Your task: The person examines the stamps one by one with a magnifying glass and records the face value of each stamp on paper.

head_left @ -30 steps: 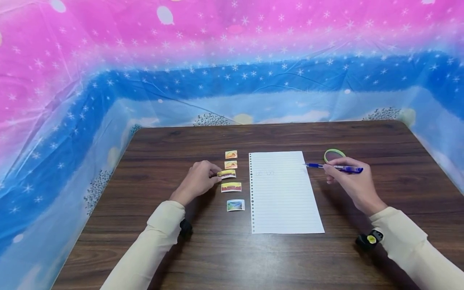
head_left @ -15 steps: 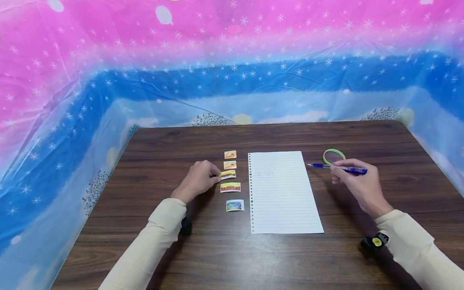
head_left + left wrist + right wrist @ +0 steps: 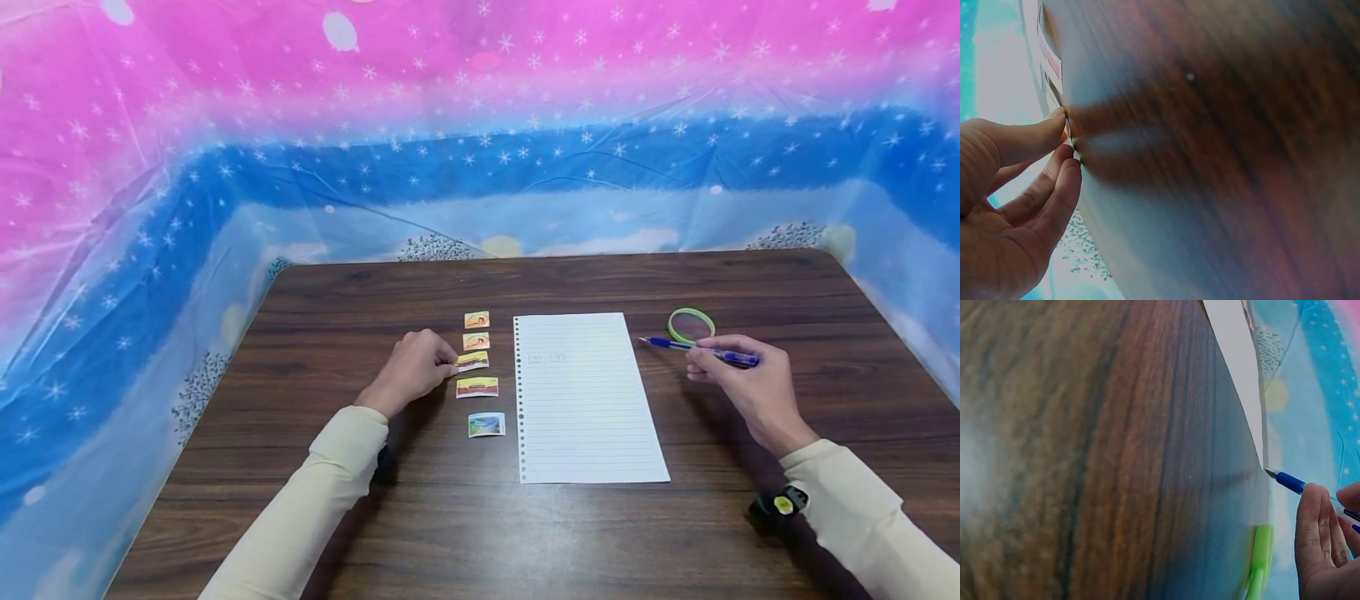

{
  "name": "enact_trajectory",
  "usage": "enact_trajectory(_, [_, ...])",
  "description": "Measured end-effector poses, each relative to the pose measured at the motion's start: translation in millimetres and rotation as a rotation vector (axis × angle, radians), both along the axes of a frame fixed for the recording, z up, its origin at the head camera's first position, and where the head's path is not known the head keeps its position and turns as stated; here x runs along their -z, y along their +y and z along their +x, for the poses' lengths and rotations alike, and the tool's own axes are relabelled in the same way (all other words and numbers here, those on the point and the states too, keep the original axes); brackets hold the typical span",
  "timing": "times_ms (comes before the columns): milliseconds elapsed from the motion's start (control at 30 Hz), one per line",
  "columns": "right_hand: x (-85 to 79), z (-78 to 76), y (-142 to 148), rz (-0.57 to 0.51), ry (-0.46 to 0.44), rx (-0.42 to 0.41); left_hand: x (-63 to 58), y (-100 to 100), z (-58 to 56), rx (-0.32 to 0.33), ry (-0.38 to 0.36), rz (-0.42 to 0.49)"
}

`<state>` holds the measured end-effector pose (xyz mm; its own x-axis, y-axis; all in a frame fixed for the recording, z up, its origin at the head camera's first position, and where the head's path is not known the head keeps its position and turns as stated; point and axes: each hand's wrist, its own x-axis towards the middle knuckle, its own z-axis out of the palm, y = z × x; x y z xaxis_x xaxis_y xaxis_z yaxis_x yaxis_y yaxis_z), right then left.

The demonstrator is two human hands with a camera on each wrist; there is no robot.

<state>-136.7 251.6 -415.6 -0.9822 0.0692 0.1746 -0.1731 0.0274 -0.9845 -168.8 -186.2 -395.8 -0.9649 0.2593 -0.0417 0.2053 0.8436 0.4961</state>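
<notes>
My left hand point(image 3: 412, 371) pinches the left edge of a yellow-and-red stamp point(image 3: 472, 360) between thumb and fingertips; in the left wrist view the thumb point(image 3: 1035, 137) and fingers meet at its thin edge. Another yellow-and-red stamp point(image 3: 477, 387) lies just below it, then a blue-green landscape stamp point(image 3: 486, 425). Above are two small orange stamps, the upper stamp point(image 3: 476, 320) and the lower stamp point(image 3: 476, 342). My right hand point(image 3: 750, 387) holds a blue pen point(image 3: 701, 350), its tip pointing left, apart from the lined paper point(image 3: 585, 417). Faint writing point(image 3: 546, 359) shows on that sheet.
A green-rimmed ring-shaped thing point(image 3: 692, 312) lies behind the pen, partly hidden by the right hand; its green part point(image 3: 1261, 556) shows in the right wrist view. The brown wooden table point(image 3: 300, 292) meets a pink and blue snowflake cloth point(image 3: 480, 150) at the back and sides.
My right hand has drawn back to the right with the pen, away from the sheet's right edge. The left hand stays at the same stamp, almost still.
</notes>
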Motion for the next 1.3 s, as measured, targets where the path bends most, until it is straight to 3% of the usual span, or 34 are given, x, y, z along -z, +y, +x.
enact_trajectory(167, [3.8, -0.1, 3, 0.053, -0.002, 0.038, 1.1, 0, -0.7, -0.007, -0.008, 0.007])
enact_trajectory(467, [6.1, 2.3, 8, 0.34, -0.05, 0.126, 1.8, -2, -2.5, -0.019, -0.034, 0.036])
enact_trajectory(833, [3.9, 6.5, 10, 0.574, -0.177, 0.097, 1.8, 0, -3.7, -0.023, -0.04, 0.021])
enact_trajectory(1167, [1.7, 6.4, 3, 0.754, -0.211, 0.057, 0.3, 0, -3.6, -0.006, -0.037, 0.02])
enact_trajectory(1300, [1.7, 4.9, 2, 0.766, -0.223, 0.021, -0.3, -1, -4.1, 0.0, -0.037, 0.018])
